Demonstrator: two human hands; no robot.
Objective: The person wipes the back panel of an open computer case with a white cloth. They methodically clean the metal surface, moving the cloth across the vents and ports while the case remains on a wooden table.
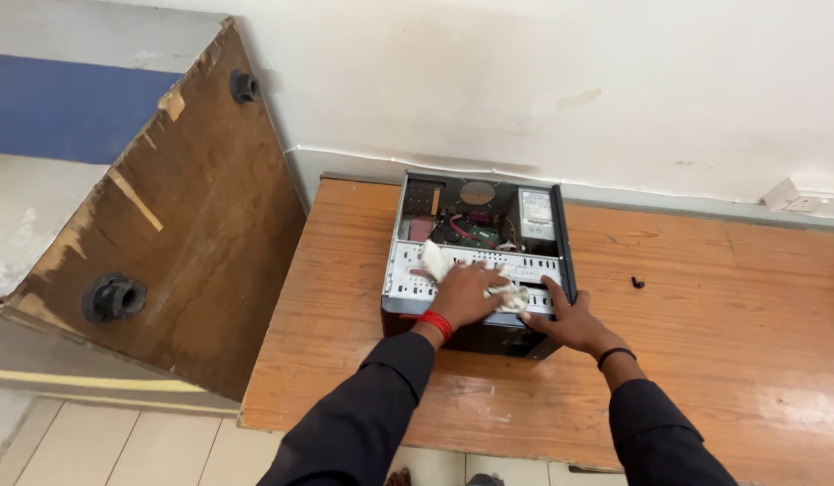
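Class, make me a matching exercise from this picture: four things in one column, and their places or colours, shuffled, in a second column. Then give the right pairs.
Things:
1. white cloth
2. right hand
3. small black part
4. open computer case

Places or colours:
A. lying alone on the wooden table, right of the case
B. pressed under the left hand
C. on the table near the wall, its inside showing
D. resting on the case's near right corner, black band on the wrist

Pairs: 1-B, 2-D, 3-A, 4-C
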